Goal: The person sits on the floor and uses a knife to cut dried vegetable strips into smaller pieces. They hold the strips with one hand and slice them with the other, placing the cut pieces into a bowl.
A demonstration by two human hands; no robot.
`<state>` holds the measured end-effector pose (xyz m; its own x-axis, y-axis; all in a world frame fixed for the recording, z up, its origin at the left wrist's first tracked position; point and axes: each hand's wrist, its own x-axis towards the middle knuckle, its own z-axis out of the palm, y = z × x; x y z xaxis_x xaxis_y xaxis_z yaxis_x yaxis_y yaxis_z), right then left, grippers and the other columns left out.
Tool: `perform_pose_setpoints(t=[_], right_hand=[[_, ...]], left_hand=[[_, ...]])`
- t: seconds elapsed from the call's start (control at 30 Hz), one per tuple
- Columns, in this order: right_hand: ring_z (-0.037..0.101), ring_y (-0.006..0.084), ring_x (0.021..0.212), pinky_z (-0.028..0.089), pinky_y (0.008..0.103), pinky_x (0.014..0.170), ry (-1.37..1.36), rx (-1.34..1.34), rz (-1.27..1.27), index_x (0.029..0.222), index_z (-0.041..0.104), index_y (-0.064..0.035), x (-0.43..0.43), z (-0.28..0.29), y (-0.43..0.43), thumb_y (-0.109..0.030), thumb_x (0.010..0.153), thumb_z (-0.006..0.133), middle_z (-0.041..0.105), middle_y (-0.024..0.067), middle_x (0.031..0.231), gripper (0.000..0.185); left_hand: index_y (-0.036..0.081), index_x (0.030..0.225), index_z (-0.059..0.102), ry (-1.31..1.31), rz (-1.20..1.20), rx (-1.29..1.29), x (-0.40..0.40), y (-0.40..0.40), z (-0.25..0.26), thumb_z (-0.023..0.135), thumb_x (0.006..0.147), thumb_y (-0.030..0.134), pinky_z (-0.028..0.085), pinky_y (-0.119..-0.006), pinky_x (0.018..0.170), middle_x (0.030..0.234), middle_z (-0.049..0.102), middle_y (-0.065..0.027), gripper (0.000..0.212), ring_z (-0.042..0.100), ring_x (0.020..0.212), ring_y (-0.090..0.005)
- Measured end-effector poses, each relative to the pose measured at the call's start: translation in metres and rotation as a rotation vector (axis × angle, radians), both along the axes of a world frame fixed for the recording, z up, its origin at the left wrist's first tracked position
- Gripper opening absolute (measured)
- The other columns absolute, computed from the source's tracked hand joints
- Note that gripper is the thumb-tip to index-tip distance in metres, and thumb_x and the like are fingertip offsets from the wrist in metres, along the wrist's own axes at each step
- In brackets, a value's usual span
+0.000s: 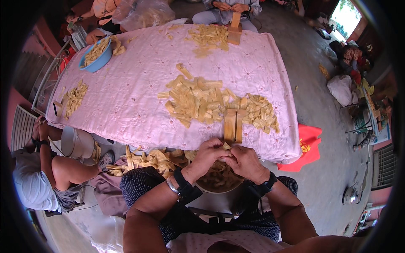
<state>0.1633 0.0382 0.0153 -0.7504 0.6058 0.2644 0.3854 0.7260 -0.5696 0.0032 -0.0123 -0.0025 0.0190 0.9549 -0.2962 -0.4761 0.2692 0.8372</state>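
My left hand (pixel 207 156) and my right hand (pixel 248 161) meet just off the near edge of the table, both with fingers closed on a small pale yellow strip piece (pixel 226 146). Directly beyond them a wooden block with a dark slot (pixel 232 126) lies on the pink cloth. Left of the block spreads a pile of flat, dried-looking yellow strips (pixel 196 98); at its right is a heap of shorter pieces (pixel 261 112). Below my hands a round container (pixel 218 180) holds more strips, partly hidden by my hands and wrists.
A quilted pink cloth (pixel 126 95) covers the table. On it are a blue basin (pixel 99 61) of strips, smaller heaps and another wooden block (pixel 234 31). People sit at the far side and left. A metal bucket (pixel 72 142) and loose strips (pixel 155 161) are below the table edge.
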Motion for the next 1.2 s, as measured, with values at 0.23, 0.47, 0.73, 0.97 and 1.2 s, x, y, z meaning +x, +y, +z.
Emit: perform_pose_setpoints(t=[0.23,0.47,0.73,0.97,1.2], right_hand=[[0.057,0.0323,0.057,0.044,0.0392,0.049,-0.033,-0.070,0.065,0.074,0.057,-0.0023,0.009,0.011,-0.001,-0.030,0.082,0.063,0.054,0.0138,0.060,0.029],[0.053,0.0264,0.049,0.042,0.0334,0.046,0.136,-0.230,0.107,0.072,0.058,-0.0008,0.005,0.007,-0.004,-0.022,0.086,0.059,0.054,0.0127,0.057,0.025],[0.044,0.0055,0.045,0.035,0.0213,0.043,0.365,-0.920,-0.108,0.056,0.051,-0.0010,0.026,0.017,0.009,-0.013,0.092,0.048,0.050,0.0017,0.049,0.039],[0.043,0.0054,0.043,0.031,0.0207,0.041,0.476,-0.849,-0.049,0.057,0.052,-0.0007,0.026,0.020,0.019,-0.016,0.092,0.051,0.047,0.0014,0.047,0.039],[0.059,0.0085,0.081,0.049,0.0201,0.069,0.559,-0.874,0.167,0.101,0.055,-0.0018,0.015,-0.006,0.018,-0.007,0.078,0.069,0.061,0.0049,0.090,0.027]], left_hand=[[-0.002,0.085,0.057,-0.011,-0.147,0.012,-0.001,0.002,0.003,0.052,0.075,0.008,0.037,-0.020,0.065,0.076,0.053,-0.0014,0.015,0.047,0.070,-0.0078],[-0.002,0.084,0.056,-0.025,-0.153,0.004,-0.005,0.000,0.001,0.052,0.075,0.011,0.036,-0.021,0.059,0.074,0.052,-0.0016,0.016,0.046,0.066,-0.0079],[-0.005,0.096,0.057,-0.023,-0.035,-0.099,-0.008,-0.007,0.016,0.063,0.075,0.012,0.045,-0.023,0.062,0.076,0.058,-0.0072,0.028,0.058,0.070,-0.0153],[0.004,0.067,0.047,-0.079,-0.076,-0.046,-0.025,-0.006,0.021,0.052,0.079,0.014,0.021,-0.020,0.044,0.050,0.036,0.0049,0.017,0.028,0.042,-0.0045],[0.001,0.078,0.050,-0.158,-0.095,-0.157,-0.022,-0.006,0.011,0.050,0.083,0.014,0.029,-0.020,0.049,0.060,0.046,0.0005,0.013,0.039,0.051,-0.0068]])
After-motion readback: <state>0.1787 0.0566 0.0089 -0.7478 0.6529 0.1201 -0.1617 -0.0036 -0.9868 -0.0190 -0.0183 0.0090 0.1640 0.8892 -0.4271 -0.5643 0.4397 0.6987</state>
